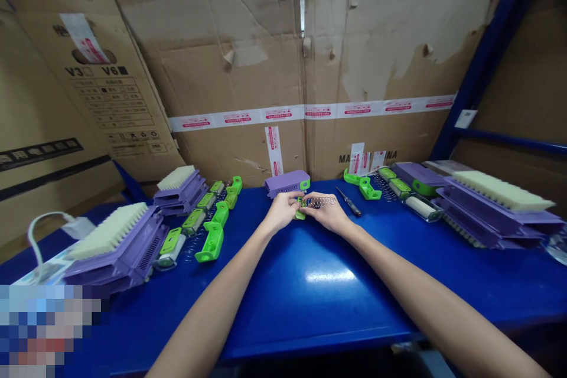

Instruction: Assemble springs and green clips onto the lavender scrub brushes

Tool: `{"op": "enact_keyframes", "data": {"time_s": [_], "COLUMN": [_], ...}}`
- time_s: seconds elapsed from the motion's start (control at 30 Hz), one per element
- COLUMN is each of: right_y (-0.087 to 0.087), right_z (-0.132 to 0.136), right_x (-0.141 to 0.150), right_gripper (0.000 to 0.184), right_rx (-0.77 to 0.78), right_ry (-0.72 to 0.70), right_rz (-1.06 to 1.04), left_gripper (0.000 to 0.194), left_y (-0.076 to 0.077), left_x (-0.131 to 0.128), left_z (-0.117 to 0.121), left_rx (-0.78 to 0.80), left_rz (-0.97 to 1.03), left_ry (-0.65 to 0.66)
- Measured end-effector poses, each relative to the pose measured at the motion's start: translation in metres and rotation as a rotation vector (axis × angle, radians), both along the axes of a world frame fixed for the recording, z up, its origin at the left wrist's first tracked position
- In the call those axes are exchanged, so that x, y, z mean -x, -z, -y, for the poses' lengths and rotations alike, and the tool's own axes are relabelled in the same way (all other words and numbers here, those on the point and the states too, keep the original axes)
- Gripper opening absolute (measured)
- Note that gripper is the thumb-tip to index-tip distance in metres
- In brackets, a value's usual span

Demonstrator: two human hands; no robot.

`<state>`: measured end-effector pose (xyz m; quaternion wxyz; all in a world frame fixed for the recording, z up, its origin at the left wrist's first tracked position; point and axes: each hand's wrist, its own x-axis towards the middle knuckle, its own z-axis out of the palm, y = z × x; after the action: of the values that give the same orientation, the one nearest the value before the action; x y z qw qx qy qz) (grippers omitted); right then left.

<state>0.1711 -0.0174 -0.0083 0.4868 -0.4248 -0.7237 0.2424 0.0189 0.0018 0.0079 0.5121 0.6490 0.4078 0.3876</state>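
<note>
Near the middle of the blue table my left hand (283,212) pinches a small green plastic part (300,212), mostly covered by fingers. My right hand (328,215) is closed against the same spot, with a metal coil spring (322,202) running along its fingers and held at the green part. Just behind both hands lies a purple plastic housing (286,181) with a green piece at its right end. A screwdriver (349,202) rests to the right of my right hand.
Purple housings with cream bristle pads (110,230) are stacked at left, others (500,189) at right. Green brackets (211,241), green-topped clear parts (170,247) and springs form rows beside them. Cardboard walls (230,71) enclose the table (283,283). A white cable (33,236) lies far left.
</note>
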Motion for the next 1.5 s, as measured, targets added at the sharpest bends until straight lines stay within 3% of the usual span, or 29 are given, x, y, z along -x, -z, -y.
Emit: {"op": "enact_keyframes", "data": {"time_s": [0.13, 0.3, 0.47, 0.63, 0.87, 1.0, 1.17, 1.27, 1.5], "right_y": [0.0, -0.004, -0.005, 0.002, 0.011, 0.008, 0.004, 0.004, 0.0], "right_z": [-0.001, 0.002, 0.002, -0.002, -0.006, -0.003, 0.001, 0.002, 0.003], "right_x": [-0.002, -0.01, -0.008, -0.003, -0.004, -0.002, 0.005, 0.008, -0.002], "right_gripper": [0.018, 0.021, 0.017, 0.019, 0.015, 0.014, 0.004, 0.008, 0.003], "right_rx": [0.067, 0.18, 0.129, 0.171, 0.07, 0.059, 0.099, 0.07, -0.011], "right_ry": [-0.016, -0.079, -0.065, -0.062, -0.008, -0.02, 0.062, 0.105, -0.049], "right_rz": [0.008, 0.013, 0.011, -0.068, 0.022, 0.05, 0.035, 0.062, 0.13], "left_gripper": [0.047, 0.049, 0.049, 0.055, 0.063, 0.061, 0.061, 0.063, 0.067], "left_y": [-0.002, -0.005, -0.007, -0.01, -0.008, -0.006, -0.006, -0.007, -0.001], "left_x": [0.003, 0.0, 0.0, 0.004, 0.005, 0.005, 0.007, 0.009, 0.009], "left_z": [0.001, 0.005, 0.007, 0.007, 0.006, 0.005, 0.003, 0.002, -0.002], "left_rx": [0.172, 0.182, 0.168, 0.182, 0.17, 0.15, 0.137, 0.137, 0.153], "left_rz": [0.049, 0.012, -0.022, -0.034, 0.021, 0.02, 0.03, 0.018, 0.083], "left_ry": [0.063, 0.03, 0.028, 0.072, 0.147, 0.177, 0.223, 0.239, 0.209]}}
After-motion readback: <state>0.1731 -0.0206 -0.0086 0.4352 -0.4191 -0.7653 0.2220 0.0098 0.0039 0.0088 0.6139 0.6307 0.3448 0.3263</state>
